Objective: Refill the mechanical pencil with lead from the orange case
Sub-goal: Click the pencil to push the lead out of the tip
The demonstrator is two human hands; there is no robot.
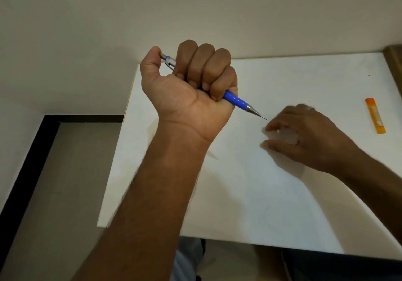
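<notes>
Left hand fisted around mechanical pencil, tip toward right hand. Right hand blurred, grip unclear; nearer to orange case lying right on surface, long axis roughly away-toward.

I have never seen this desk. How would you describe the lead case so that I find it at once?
Look at the white table and follow it to its far right side, beyond the right hand resting there. The lead case lies flat and alone near that edge. It is a small orange stick, the only orange thing; the other slim item, a blue pencil, is in the left hand.
</notes>
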